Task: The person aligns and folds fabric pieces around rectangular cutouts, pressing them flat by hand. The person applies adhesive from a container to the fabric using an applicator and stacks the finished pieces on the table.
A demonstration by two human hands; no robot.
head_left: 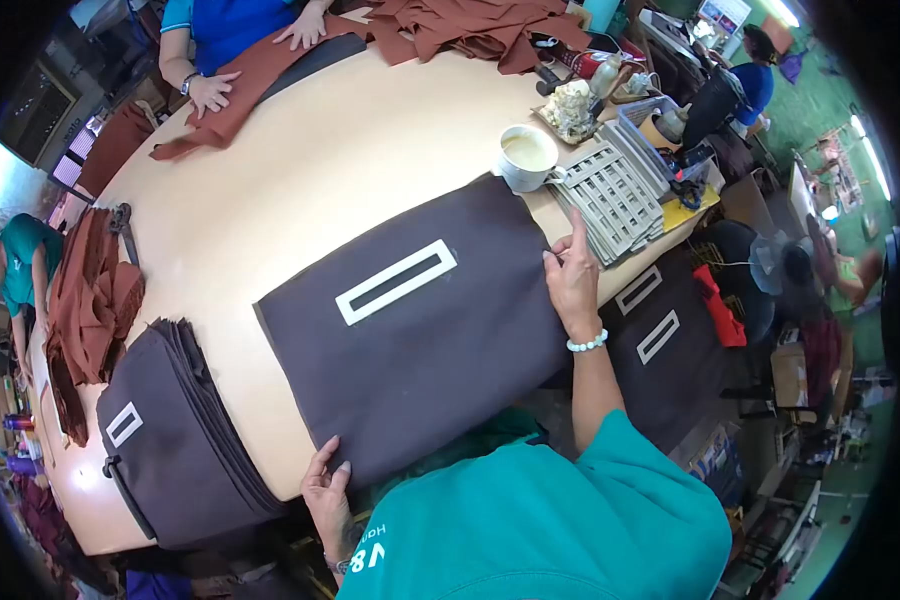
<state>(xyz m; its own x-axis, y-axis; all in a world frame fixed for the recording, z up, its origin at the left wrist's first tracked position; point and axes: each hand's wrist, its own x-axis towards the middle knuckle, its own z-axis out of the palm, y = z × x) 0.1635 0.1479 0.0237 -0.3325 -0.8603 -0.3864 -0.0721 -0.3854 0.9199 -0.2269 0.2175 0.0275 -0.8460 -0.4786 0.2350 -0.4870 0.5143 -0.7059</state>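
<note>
A dark grey fabric panel lies before me on the table, its near part reaching over the edge. A white rectangular frame with a slot in its middle sits flat on it. My left hand pinches the panel's near left corner, thumb on top. At the right edge, my right hand grips the panel between thumb and fingers, its index finger stretched out. Fingers under the cloth are hidden. Close to that hand is a stack of pale slotted frames.
A pile of dark panels lies at left. A cup of pale paste stands by the panel's far corner. Brown pieces lie beyond. Across the table, a co-worker's hands press on brown material. More dark panels hang at right.
</note>
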